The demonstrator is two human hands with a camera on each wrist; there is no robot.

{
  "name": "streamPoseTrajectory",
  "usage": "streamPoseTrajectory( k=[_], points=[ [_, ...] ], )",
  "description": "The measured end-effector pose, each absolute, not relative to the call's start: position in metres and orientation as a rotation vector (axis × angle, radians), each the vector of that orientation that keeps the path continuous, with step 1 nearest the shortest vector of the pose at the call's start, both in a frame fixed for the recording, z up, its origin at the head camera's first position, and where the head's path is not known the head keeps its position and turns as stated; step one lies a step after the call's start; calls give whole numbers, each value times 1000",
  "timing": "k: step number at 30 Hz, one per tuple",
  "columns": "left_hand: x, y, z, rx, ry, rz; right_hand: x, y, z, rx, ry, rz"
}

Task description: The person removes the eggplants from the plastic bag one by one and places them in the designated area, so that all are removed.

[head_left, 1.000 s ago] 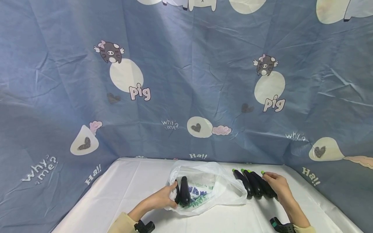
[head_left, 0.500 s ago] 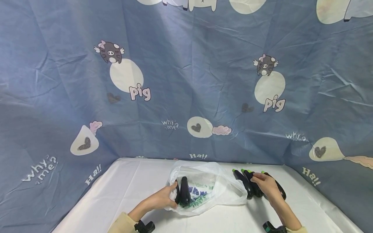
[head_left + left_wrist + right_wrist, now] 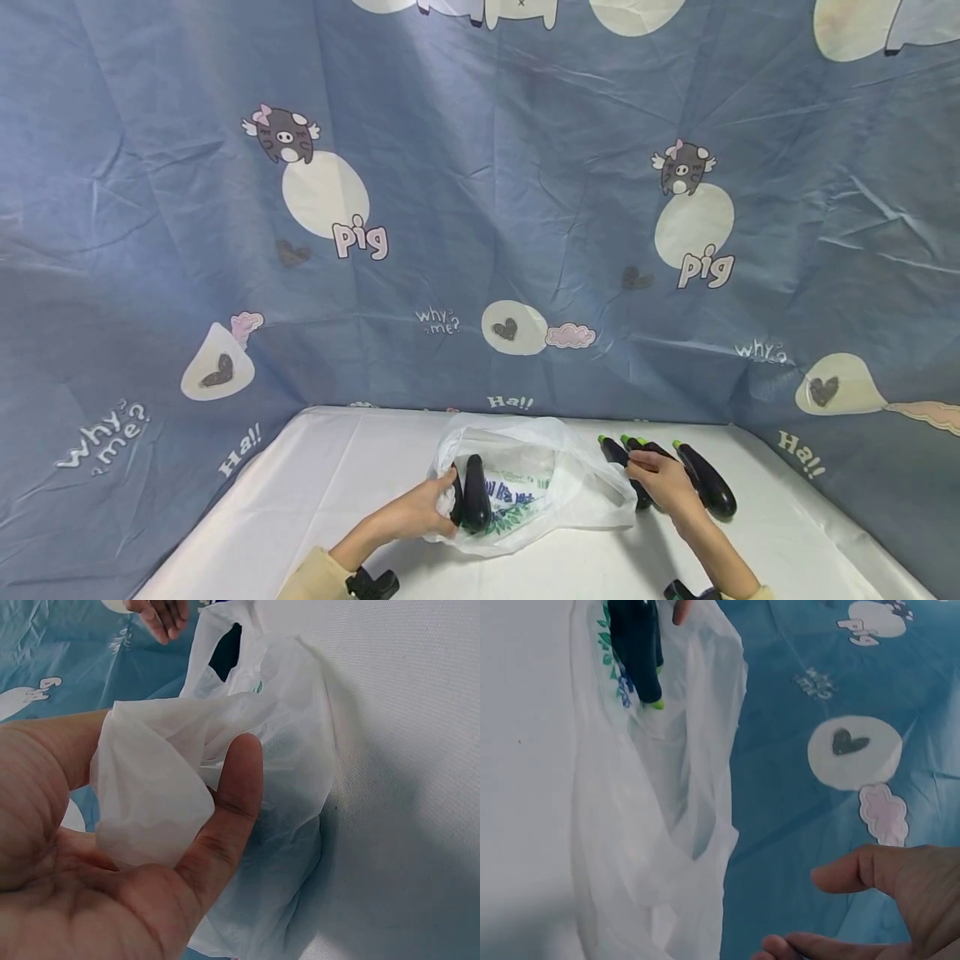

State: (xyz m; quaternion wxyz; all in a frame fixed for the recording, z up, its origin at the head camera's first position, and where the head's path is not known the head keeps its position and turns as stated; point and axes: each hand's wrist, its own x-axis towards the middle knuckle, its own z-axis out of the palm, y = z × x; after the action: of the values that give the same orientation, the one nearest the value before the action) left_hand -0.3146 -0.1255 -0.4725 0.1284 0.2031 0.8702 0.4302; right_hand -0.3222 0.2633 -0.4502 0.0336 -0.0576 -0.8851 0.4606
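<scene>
A white plastic bag (image 3: 577,500) lies with its mouth toward me, and two dark eggplants (image 3: 476,493) rest inside it. At the bag's left edge my left hand (image 3: 420,510) grips the rim; in the left wrist view a fold of the bag (image 3: 154,787) lies between thumb and fingers. My right hand (image 3: 663,482) hovers over a row of eggplants with green stem ends, partly hiding the middle ones. In the right wrist view, the right thumb and fingers (image 3: 855,871) stand apart with nothing between them. One eggplant (image 3: 707,483) lies to the right of that hand.
A white cloth (image 3: 360,450) covers the table. Behind it and along both sides hangs a blue printed curtain (image 3: 480,208). Another eggplant (image 3: 613,450) lies close to the bag's right end.
My right hand has moved left along the row, from the rightmost eggplant toward the bag, uncovering that eggplant. The left hand and the bag have stayed put.
</scene>
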Motion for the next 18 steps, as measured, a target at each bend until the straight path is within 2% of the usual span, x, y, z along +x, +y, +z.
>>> streamPoseTrajectory(
  k=[18],
  points=[
    [-315,-127,-472,598,2543,1240,-319,234,-455,-74,-2731,1455]
  ],
)
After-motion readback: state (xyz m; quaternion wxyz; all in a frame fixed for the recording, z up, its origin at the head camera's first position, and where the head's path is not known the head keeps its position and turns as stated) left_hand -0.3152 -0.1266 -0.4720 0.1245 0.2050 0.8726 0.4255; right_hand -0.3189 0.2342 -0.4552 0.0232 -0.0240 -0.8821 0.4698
